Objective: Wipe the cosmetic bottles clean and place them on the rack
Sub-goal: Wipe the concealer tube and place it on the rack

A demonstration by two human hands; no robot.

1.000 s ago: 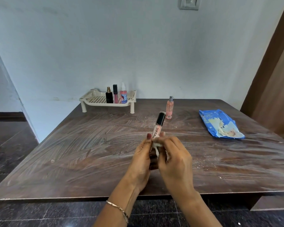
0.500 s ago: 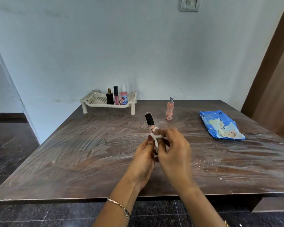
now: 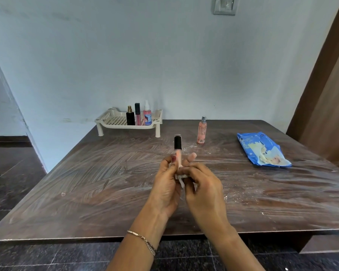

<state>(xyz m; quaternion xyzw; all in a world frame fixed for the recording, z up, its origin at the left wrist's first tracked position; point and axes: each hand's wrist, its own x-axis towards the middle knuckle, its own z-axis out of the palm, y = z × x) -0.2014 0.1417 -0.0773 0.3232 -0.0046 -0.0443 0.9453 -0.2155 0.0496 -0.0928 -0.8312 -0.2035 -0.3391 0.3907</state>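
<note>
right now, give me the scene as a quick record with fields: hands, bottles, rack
left hand: grips lip gloss tube, black cap up
right hand: pinches white wipe against the tube's lower end
rack: holds black bottle, pink tube, pink spray bottle
off rack: peach spray bottle standing on table, right of rack
wipes pack: blue, lying on the table's right side

Five cosmetics: a perfume bottle (image 3: pixel 130 118), pink gloss tube (image 3: pixel 137 116) and spray bottle (image 3: pixel 147 117) on the one rack (image 3: pixel 108 122), one mist bottle (image 3: pixel 202 132), one black-capped tube (image 3: pixel 177 146). One wipes pack (image 3: pixel 262 149), one wipe (image 3: pixel 181 178).
</note>
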